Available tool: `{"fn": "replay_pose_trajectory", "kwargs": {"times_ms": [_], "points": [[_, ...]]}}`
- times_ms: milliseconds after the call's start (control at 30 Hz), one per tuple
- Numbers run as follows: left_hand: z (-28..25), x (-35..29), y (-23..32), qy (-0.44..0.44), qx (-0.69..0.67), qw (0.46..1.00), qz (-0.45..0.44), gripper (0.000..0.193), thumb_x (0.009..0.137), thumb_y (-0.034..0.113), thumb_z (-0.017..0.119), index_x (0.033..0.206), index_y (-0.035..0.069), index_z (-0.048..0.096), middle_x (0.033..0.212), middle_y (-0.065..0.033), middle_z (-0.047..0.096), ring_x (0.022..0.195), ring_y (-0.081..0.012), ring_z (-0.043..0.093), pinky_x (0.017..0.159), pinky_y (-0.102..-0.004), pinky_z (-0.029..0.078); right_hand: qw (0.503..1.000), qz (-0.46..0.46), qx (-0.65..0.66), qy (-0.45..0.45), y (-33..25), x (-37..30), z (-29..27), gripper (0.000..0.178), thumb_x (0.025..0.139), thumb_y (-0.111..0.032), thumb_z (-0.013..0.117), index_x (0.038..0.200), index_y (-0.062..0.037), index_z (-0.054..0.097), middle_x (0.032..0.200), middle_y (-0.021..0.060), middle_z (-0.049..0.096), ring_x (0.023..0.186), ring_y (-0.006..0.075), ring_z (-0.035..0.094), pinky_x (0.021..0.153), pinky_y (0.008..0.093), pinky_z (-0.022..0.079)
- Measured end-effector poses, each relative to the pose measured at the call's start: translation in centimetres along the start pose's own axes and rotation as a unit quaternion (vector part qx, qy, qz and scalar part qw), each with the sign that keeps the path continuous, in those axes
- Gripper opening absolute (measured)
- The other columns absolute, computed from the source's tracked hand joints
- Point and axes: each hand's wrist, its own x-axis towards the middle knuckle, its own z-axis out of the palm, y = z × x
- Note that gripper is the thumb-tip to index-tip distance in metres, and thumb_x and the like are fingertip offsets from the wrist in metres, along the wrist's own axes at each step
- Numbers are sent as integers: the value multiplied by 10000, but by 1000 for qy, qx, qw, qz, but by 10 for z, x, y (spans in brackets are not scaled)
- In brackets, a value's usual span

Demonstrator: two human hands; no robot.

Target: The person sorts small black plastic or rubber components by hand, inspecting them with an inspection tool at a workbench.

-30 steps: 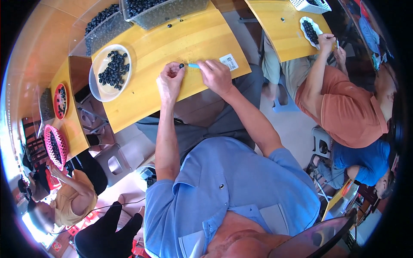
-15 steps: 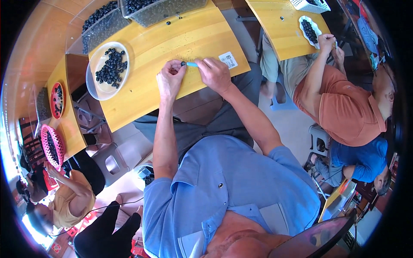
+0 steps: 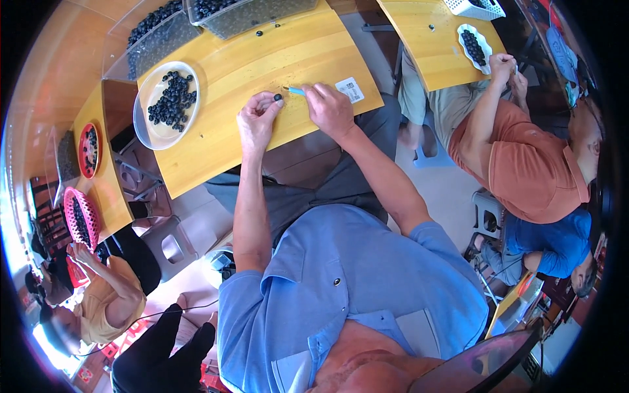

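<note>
Between the thumb and fingertips of my left hand is a small dark round ball, which looks like a berry or a bead. My right hand grips a slim tool with a light blue handle. Its thin dark tip points left, just above the ball and apart from it. Both hands are over the near part of the yellow wooden table. Left of them stands a round pale dish with many similar dark balls heaped in it.
Clear plastic tubs full of dark balls stand along the far side. A white printed label lies right of my hand. Tiny crumbs and a few loose balls dot the wood. Co-workers sit at right and lower left; a white scalloped dish stands at right.
The tool's tip has come away from the ball, and my right hand has shifted slightly right and up. My left hand still pinches the ball, now more exposed.
</note>
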Motion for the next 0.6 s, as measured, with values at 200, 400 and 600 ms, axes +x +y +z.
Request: {"fn": "replay_pose_trajectory", "kwargs": {"times_ms": [200, 400, 600], "points": [[1, 0, 0, 6, 8, 1000, 0, 193, 934, -31, 790, 1114, -28, 719, 988, -35, 763, 886, -66, 691, 829, -219, 553, 1000, -4, -7, -1, -1, 1, 0, 236, 850, -49, 696, 1084, -40, 721, 845, 75, 622, 790, 246, 682, 678, 387, 570], [2, 1, 0, 6, 10, 1000, 27, 199, 957, 24, 793, 1138, -9, 719, 983, -18, 758, 848, -46, 670, 708, -192, 506, 1000, -2, 5, 23, -1, 1, 1, 236, 853, -24, 731, 1086, -57, 723, 823, 75, 620, 769, 254, 684, 655, 397, 557], [4, 0, 4, 26, 38, 999, 14, 191, 945, 23, 801, 1115, -29, 731, 956, -19, 749, 841, -61, 670, 795, -212, 542, 999, -24, 9, 26, 0, -1, 0, 247, 842, -47, 734, 1089, -48, 722, 830, 69, 623, 775, 247, 677, 663, 389, 561]]}}
